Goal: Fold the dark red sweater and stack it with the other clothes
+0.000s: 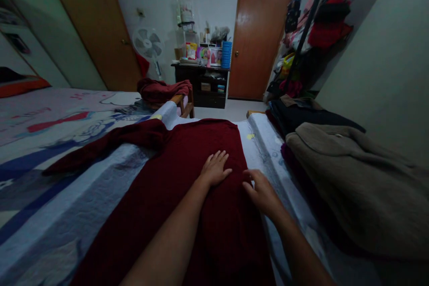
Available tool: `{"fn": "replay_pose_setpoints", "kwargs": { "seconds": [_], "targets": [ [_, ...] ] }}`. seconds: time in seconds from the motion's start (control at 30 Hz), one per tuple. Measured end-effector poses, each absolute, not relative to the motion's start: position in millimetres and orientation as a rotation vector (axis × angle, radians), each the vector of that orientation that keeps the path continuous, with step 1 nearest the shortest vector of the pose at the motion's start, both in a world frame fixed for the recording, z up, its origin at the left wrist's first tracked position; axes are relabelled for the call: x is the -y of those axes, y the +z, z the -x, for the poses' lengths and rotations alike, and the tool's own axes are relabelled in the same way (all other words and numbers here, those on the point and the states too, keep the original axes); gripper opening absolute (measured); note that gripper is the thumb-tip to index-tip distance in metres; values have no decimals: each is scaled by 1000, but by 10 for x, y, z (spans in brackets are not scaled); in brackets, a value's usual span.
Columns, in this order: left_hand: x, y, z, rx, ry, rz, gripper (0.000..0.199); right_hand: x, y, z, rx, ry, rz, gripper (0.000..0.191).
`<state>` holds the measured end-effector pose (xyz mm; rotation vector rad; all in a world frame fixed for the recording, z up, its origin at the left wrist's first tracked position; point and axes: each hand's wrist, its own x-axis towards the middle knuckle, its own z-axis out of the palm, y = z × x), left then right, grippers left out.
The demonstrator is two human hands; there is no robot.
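A dark red long-sleeved garment [187, 178] lies spread out in front of me, one sleeve [134, 136] stretched to the left and the other not visible as a separate shape. Flat on its upper middle rests my left hand [216, 169], fingers extended. My right hand [263, 192] is at the garment's right edge, with thumb and forefinger curved and a gap between them. I see nothing held in it, though its other fingers are partly hidden. Beneath the garment is a pale blue patterned cover [110, 196].
Folded clothes, with a grey-brown one [348, 161] and a dark one [311, 114], are piled at the right. A printed bedspread [67, 120] extends left. Beyond are red-brown cloth [164, 91] on a wooden piece, a fan [148, 44], a black cabinet [187, 85] and a door [258, 31].
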<state>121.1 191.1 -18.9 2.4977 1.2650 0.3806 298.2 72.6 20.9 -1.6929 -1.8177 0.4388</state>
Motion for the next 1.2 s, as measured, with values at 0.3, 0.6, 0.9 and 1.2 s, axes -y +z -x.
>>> {"fn": "replay_pose_setpoints", "kwargs": {
  "seconds": [0.3,0.6,0.9,1.2],
  "targets": [
    [-1892,-171,-1228,-1292,373,-2526,63,401,263,-2882,2050,787,1679,67],
    [-2051,73,-953,-1611,640,-2001,47,566,223,-2884,2171,851,1617,82],
    [-2265,265,-957,-1633,492,-1640,19,485,538,-2789,1961,633,1353,37],
    [-2332,369,-1158,-1630,367,-1600,29,555,502,-2691,1903,766,1309,36]
  ]
}}
